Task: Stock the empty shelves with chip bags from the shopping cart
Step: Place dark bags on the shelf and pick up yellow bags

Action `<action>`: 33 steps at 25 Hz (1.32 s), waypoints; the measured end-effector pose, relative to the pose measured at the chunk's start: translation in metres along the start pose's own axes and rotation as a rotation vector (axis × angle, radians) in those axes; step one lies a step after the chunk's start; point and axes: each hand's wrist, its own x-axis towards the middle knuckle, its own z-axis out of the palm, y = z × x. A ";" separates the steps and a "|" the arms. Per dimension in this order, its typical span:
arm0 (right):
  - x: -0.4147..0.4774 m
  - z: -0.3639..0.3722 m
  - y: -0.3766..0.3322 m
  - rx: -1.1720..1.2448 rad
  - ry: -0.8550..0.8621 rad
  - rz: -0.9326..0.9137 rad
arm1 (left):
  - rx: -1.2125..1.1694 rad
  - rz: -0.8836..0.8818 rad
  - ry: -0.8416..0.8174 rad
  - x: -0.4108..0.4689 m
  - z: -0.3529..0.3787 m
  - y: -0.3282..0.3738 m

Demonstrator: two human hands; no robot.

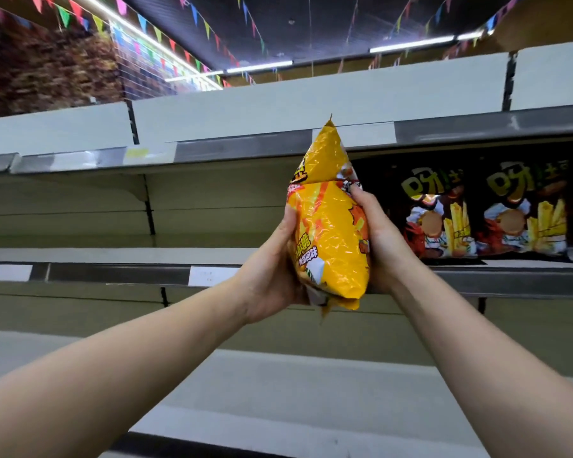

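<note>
One chip bag (pixel 331 233) upright, top up.

A chip bag (pixel 331 233) is held upright between the left hand (pixel 271 269), on its left side, and the right hand (pixel 380 239), on its right side, in front of the middle shelf (pixel 113 254). On that shelf, to the right, the first shelved bag (pixel 440 213) and second shelved bag (pixel 529 209) stand side by side. The top shelf (pixel 278 100) lies above, the lower shelf (pixel 278 391) below. Pennant strings (pixel 146 28) and light strips (pixel 410 44) run overhead.
</note>
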 end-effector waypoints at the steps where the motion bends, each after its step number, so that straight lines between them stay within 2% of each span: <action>1: 0.000 0.005 -0.001 -0.101 0.030 -0.009 | -0.001 0.013 0.009 -0.001 -0.003 0.002; 3: -0.002 0.010 -0.004 -0.364 0.160 -0.057 | 0.035 0.030 0.090 -0.003 -0.011 0.004; 5: -0.008 0.014 -0.006 -0.446 0.201 -0.112 | 0.069 0.042 0.229 -0.004 -0.021 0.004; 8: -0.016 0.025 0.001 -0.451 0.006 -0.080 | 0.131 0.098 0.396 -0.002 -0.028 -0.003; 9: -0.016 0.028 0.005 -0.476 -0.031 -0.082 | 0.161 0.119 0.402 -0.001 -0.027 -0.004; 11: -0.010 0.028 0.010 -0.484 0.032 -0.118 | 0.151 0.087 0.346 -0.003 -0.020 -0.001; 14: -0.006 0.019 0.005 -0.278 0.151 -0.133 | 0.215 0.125 0.330 -0.007 -0.022 0.005; 16: -0.006 0.014 0.003 -0.142 0.148 -0.070 | 0.231 0.093 0.308 -0.007 -0.028 0.008; 19: -0.006 0.015 0.005 -0.134 0.156 0.042 | 0.183 -0.009 0.270 -0.005 -0.030 0.012; 22: 0.001 0.015 -0.002 -0.266 0.203 0.064 | 0.174 -0.044 0.284 0.005 -0.025 0.022; 30: 0.029 0.002 -0.037 -0.920 0.412 -0.049 | 0.115 -0.024 0.282 0.070 -0.012 0.035; 33: 0.048 -0.006 -0.035 -1.000 0.400 -0.061 | 0.123 -0.063 0.274 0.103 -0.020 0.031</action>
